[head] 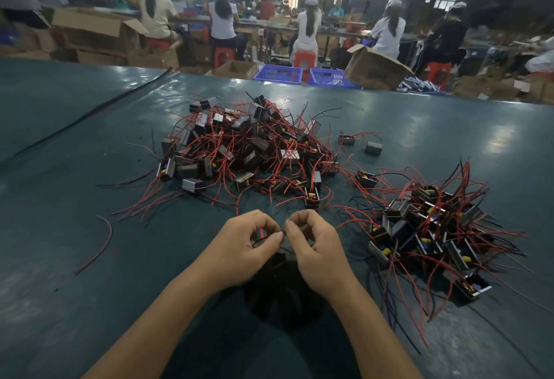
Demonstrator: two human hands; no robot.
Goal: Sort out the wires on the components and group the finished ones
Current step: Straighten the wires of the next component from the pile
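My left hand (250,242) and my right hand (311,242) meet fingertip to fingertip at the table's near middle. Both pinch thin dark and red wires (260,236) of one small dark component (277,260), which hangs between and below my palms, mostly hidden. A large tangled pile of small box-shaped components with red and black wires (248,145) lies ahead of my hands. A second, smaller pile (428,234) lies to the right of my right hand.
The dark green table (75,258) carries a loose red wire (100,243) at the left and two stray components (359,142) behind the right pile. Beyond the far edge sit several workers, cardboard boxes and blue crates (278,74).
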